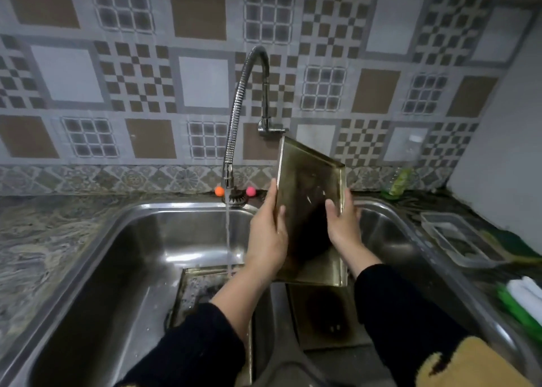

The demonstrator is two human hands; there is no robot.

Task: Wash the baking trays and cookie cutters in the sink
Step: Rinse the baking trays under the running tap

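Grip: left hand (265, 234) and right hand (343, 225) both clamp held tray (308, 199) by its side edges, tilted up.
Held tray: above sink divider (264, 313).
Second tray: (199, 287) in left basin below held tray, wet.
Third tray: (322, 316) in right basin.
Faucet: (234, 140) behind held tray, water running into left basin.

Both arms forward, left hand (265, 237) and right hand (343, 225) raised, fingers apparently curled, thumbs up.
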